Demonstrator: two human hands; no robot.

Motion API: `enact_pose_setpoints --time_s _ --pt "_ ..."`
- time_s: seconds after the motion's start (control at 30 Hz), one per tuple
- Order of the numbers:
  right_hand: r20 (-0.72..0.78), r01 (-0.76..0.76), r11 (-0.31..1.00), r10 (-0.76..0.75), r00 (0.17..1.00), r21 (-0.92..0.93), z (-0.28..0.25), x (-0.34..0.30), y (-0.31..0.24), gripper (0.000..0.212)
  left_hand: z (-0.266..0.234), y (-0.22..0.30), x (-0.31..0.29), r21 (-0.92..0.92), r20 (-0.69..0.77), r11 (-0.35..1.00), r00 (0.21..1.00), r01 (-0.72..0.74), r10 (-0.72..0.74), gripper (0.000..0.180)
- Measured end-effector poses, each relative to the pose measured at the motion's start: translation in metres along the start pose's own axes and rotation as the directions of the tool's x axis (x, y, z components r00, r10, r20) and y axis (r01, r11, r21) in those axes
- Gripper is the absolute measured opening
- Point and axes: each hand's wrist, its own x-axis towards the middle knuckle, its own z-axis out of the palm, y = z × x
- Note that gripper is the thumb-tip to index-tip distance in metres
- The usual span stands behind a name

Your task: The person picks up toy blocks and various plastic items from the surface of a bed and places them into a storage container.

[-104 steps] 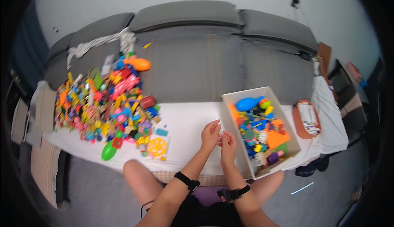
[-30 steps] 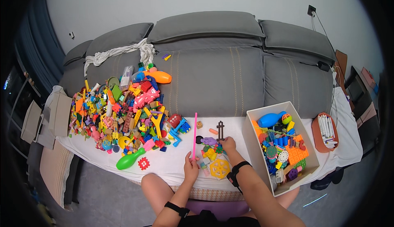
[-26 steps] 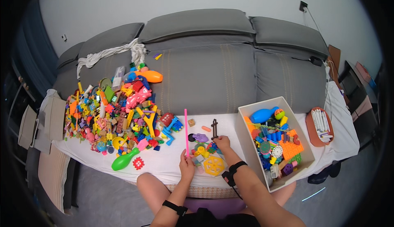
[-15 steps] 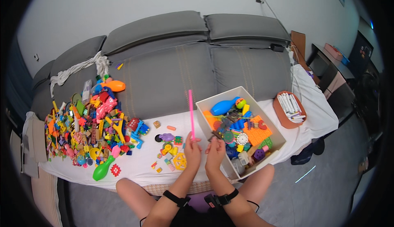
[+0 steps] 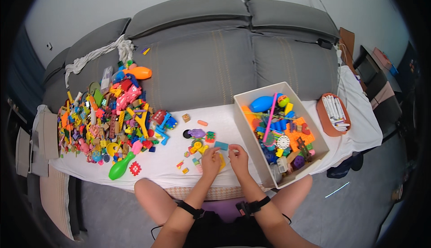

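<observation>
We see one long grey sofa (image 5: 193,68), its front covered by one white sheet (image 5: 157,171). At the sheet's left end lies one heap of toys (image 5: 107,122), too jumbled for us to count. To the right stands one pale bin (image 5: 262,149), full of mixed toys, and beyond it one orange-brown basket (image 5: 322,121) of white sticks.

Between heap and bin we find our two hands. On the left hand (image 5: 210,162) the fingers curl over one yellow piece (image 5: 222,162), which it partly hides; we cannot tell whether they grip it. The right hand (image 5: 238,158), just beside the bin, has its fingers bent and parted, with nothing visible in them.

We count one pink stick (image 5: 270,119) leaning in the bin, apart from both hands, and one brown piece (image 5: 302,148) inside too. One green bowling pin (image 5: 120,169) lies below the heap.

Smaller still, one teal block (image 5: 221,145) sits on the sheet just past the fingertips, between the hands. Farther left we have one purple piece (image 5: 196,133), one wooden cube (image 5: 186,118) and one orange peg (image 5: 202,123).
</observation>
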Motion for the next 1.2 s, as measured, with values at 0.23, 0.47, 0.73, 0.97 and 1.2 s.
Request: enact_pose_setpoints --time_s 0.23,0.47,0.73,0.97,1.2 --pt "0.286 0.087 0.438 0.412 0.865 -0.895 0.044 0.008 0.003 0.058 -0.073 -0.047 -0.002 0.500 -0.113 0.854 0.967 -0.143 0.227 0.036" --pt "0.294 0.054 0.376 0.618 0.729 -0.925 0.040 0.029 0.021 0.064 -0.064 -0.091 0.020 0.584 -0.020 0.798 0.980 -0.149 0.197 0.037" --pt "0.285 0.073 0.511 0.351 0.892 -0.857 0.036 -0.003 0.016 0.064 -0.078 -0.115 0.000 0.016 -0.175 0.979 0.965 0.204 -0.198 0.031" --pt "0.168 0.069 0.611 0.106 0.980 -0.788 0.034 0.013 0.017 0.047 -0.066 -0.090 0.002 -0.229 -0.357 0.953 0.893 0.200 -0.273 0.032" --pt "0.048 -0.238 0.912 0.236 0.971 0.333 0.015 -0.008 -0.073 0.025 -0.008 0.013 0.028 -0.660 -0.165 0.713 0.881 0.236 -0.444 0.037"
